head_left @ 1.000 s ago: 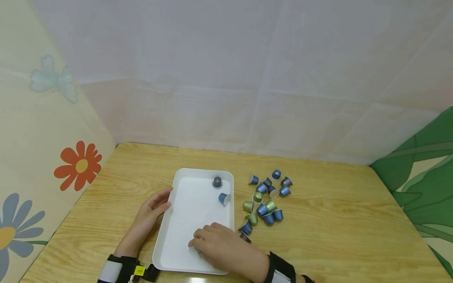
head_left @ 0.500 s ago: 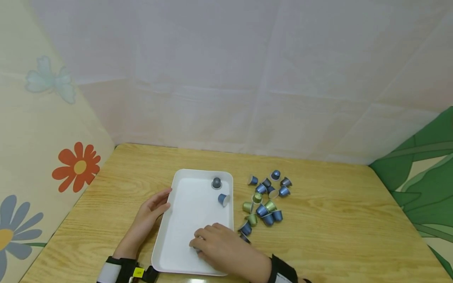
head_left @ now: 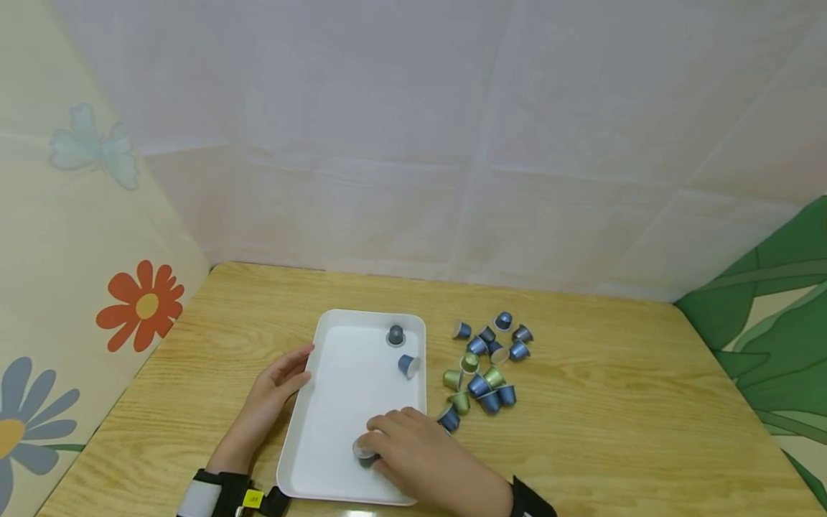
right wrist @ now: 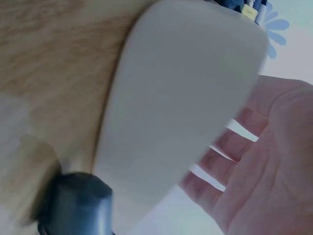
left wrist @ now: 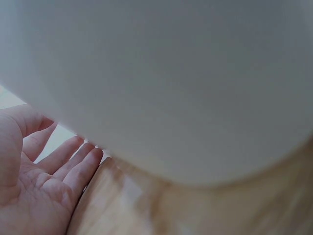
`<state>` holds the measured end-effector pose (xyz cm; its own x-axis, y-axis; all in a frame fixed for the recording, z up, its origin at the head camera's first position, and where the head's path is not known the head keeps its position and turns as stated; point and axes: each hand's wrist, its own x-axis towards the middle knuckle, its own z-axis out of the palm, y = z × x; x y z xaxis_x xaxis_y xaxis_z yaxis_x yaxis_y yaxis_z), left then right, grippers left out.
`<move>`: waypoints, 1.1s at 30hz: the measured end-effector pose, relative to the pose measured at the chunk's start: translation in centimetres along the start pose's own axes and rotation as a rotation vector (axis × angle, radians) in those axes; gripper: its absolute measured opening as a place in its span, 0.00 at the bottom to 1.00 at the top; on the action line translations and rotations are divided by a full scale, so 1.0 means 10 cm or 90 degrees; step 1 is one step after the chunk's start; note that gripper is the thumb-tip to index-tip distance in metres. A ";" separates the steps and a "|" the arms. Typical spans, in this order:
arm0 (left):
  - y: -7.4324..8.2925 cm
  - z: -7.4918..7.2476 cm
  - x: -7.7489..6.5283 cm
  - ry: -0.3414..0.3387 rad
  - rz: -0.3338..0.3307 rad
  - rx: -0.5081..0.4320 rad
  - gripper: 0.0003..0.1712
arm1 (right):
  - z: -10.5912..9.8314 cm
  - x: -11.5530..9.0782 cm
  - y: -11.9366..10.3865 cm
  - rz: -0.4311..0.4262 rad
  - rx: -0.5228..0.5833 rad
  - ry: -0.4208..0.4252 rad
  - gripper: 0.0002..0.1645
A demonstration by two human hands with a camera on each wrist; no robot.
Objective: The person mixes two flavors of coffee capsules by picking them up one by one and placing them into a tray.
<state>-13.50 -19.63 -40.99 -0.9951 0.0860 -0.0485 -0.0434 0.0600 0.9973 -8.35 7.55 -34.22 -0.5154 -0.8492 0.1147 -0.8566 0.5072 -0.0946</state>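
Observation:
A white tray [head_left: 332,402] lies on the wooden table. My left hand [head_left: 274,388] rests against the tray's left edge, its fingertips and thumb at the rim; the left wrist view has its fingers extended beside the tray's wall. Over the front right part of the tray, my right hand [head_left: 416,452] pinches a dark grey coffee capsule [head_left: 368,461] between curled fingers and thumb. Its pale lid tilts up to the left, partly behind the fingers. Farther back in the tray, a grey capsule [head_left: 395,334] stands lid down and a blue capsule [head_left: 408,365] lies on its side.
Right of the tray, several blue and dark capsules [head_left: 489,402] lie scattered with several green ones [head_left: 459,401]. One dark capsule [right wrist: 78,203] looms close in the right wrist view. A white cloth [head_left: 452,143] hangs behind the table [head_left: 614,402].
My right hand has shifted slightly right, uncovering the pale lid of the capsule at its fingertips and hiding most of a dark capsule beside the tray. The left hand has stayed at the rim.

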 end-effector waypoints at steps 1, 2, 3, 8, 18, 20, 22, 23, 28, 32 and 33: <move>0.00 0.00 0.00 0.001 -0.001 0.001 0.29 | -0.02 -0.01 0.00 0.011 0.007 -0.006 0.15; 0.00 0.00 0.00 0.001 -0.001 0.002 0.29 | -0.04 -0.02 0.01 0.024 0.014 -0.012 0.16; 0.00 0.00 0.00 0.001 0.001 0.002 0.29 | -0.06 -0.03 0.01 0.036 0.015 -0.014 0.17; 0.00 0.00 0.00 0.004 0.005 0.001 0.29 | -0.17 -0.08 0.03 0.085 0.014 -0.008 0.18; -0.02 -0.01 0.01 0.004 0.009 0.005 0.29 | -0.35 -0.20 0.08 0.211 0.060 -0.059 0.18; -0.02 -0.01 0.01 0.003 0.007 0.005 0.29 | -0.39 -0.23 0.10 0.218 0.051 -0.046 0.18; -0.02 -0.01 0.00 0.003 0.006 0.008 0.29 | -0.41 -0.26 0.12 0.224 0.038 -0.030 0.19; -0.02 -0.01 0.00 0.003 0.005 0.008 0.29 | -0.42 -0.27 0.14 0.228 0.032 -0.021 0.19; -0.02 -0.01 0.00 0.003 0.001 0.006 0.29 | -0.45 -0.31 0.20 0.249 0.014 0.002 0.20; -0.02 0.00 0.01 0.002 0.004 0.003 0.29 | -0.46 -0.34 0.22 0.292 0.017 -0.037 0.22; -0.02 0.00 0.01 0.001 0.005 0.003 0.29 | -0.46 -0.34 0.22 0.302 0.020 -0.047 0.22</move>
<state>-13.56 -19.67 -41.14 -0.9956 0.0845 -0.0405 -0.0351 0.0645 0.9973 -8.61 12.29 -30.30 -0.8455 -0.5336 -0.0182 -0.5254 0.8375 -0.1500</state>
